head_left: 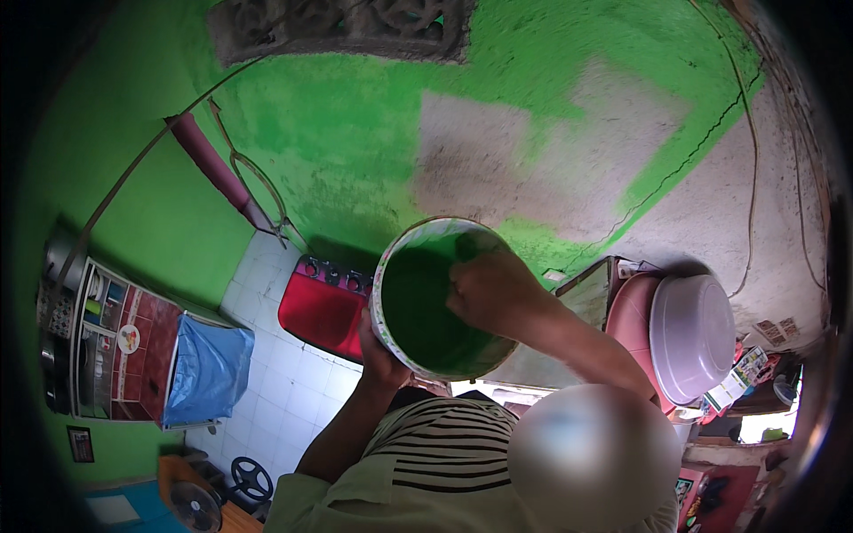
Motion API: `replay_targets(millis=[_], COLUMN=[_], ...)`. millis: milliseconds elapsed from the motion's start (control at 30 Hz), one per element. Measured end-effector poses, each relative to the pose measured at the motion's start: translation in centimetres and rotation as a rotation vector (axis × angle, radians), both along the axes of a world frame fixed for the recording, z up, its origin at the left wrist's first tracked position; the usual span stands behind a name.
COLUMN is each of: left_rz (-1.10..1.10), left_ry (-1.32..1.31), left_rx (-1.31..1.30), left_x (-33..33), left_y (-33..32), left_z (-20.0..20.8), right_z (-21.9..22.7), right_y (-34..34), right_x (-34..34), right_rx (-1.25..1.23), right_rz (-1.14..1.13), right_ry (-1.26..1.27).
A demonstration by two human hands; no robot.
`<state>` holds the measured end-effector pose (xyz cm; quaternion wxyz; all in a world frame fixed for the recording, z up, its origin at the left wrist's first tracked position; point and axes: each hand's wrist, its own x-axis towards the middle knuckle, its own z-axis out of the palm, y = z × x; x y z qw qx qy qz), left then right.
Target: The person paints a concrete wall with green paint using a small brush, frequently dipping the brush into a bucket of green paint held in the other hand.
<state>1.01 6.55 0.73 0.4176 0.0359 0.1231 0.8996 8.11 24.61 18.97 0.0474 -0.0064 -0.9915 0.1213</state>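
A round bucket [384, 330] with a patterned white rim is held up in front of my body, tilted so that its opening shows. Green paint [425, 306] coats the inside. My left hand [380, 357] grips the bucket's left side, thumb up near the rim. Over the opening, my right hand [493, 289] is closed in a fist around what looks like a paintbrush [465, 247]. Only its dark end shows, against the far inner wall of the bucket; the rest is hidden by the fingers.
Ahead stands a wall [346, 142] painted green, with bare grey patches [480, 160] and a crack. A red twin-tub washing machine [322, 311] is left of the bucket. Large plastic basins [697, 338] are stacked at right. A dish cabinet [133, 346] and a fan [195, 506] stand at left.
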Motion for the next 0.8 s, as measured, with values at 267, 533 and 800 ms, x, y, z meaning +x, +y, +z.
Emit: replay_targets(millis=[267, 533, 800], left_rz=[-0.007, 0.004, 0.102], left_ry=[-0.049, -0.022, 0.3], left_rx=[-0.031, -0.047, -0.231], left_x=[0.1, 0.4, 0.5], left_y=[-0.8, -1.3, -1.0], left_z=[0.2, 0.6, 1.8], right_z=[3.3, 3.2, -2.1], right_y=[1.3, 3.0, 3.7], right_x=[2.7, 6.7, 9.3], right_rx=[-0.362, -1.029, -1.715], right_rz=[-0.03, -0.344, -0.553], right_ry=[0.116, 0.221, 0.315])
